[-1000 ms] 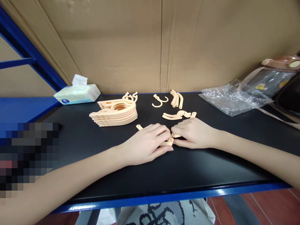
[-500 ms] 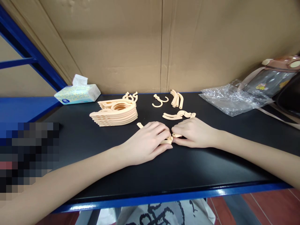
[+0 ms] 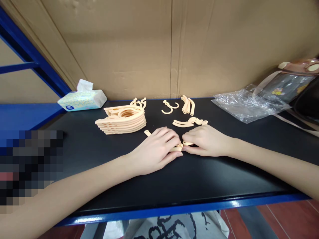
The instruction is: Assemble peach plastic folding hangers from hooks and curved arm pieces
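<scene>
Cream bar (image 3: 175,149) grasped by the left hand (image 3: 159,149), fingers curled over it, its end just beside a second bar (image 3: 187,144) pinched in the right hand (image 3: 205,141); both over the black tabletop (image 3: 199,179), right of the stacked pieces (image 3: 124,126)

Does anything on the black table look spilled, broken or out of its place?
Nothing looks spilled or visibly broken. Only the clear plastic, lying crumpled beside the bottle at the right, looks untidy against the neat stack of beige parts.
</scene>
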`<state>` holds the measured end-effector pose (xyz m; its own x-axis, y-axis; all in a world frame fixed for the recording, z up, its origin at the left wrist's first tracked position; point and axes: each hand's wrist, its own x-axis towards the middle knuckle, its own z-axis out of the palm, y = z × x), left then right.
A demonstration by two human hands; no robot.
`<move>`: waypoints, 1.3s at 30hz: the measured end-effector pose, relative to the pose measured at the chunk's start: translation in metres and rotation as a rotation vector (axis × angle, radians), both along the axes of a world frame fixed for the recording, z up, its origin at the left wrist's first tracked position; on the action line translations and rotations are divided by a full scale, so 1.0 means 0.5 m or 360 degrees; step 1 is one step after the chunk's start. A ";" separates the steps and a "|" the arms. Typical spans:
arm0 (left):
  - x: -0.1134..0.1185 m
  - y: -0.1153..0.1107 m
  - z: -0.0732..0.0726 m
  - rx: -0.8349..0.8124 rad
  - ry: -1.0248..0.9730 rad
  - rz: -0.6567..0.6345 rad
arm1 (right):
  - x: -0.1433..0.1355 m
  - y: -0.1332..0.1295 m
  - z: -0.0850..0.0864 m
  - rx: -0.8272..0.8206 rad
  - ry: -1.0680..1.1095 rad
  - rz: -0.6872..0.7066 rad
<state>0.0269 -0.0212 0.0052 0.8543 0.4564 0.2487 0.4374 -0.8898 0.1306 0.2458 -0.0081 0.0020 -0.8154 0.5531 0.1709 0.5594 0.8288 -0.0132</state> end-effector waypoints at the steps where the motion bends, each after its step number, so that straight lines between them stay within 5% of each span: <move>1: 0.000 0.000 0.000 -0.0004 -0.0002 -0.0001 | 0.000 0.000 0.000 -0.0001 -0.0001 0.0000; 39: 0.001 -0.001 0.004 -0.0054 -0.0098 0.0002 | 0.001 -0.007 -0.011 -0.0042 0.0214 0.0068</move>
<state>0.0277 -0.0215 0.0071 0.8371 0.4667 0.2853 0.4287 -0.8837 0.1876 0.2462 -0.0115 -0.0034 -0.8089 0.5243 0.2662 0.5154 0.8501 -0.1080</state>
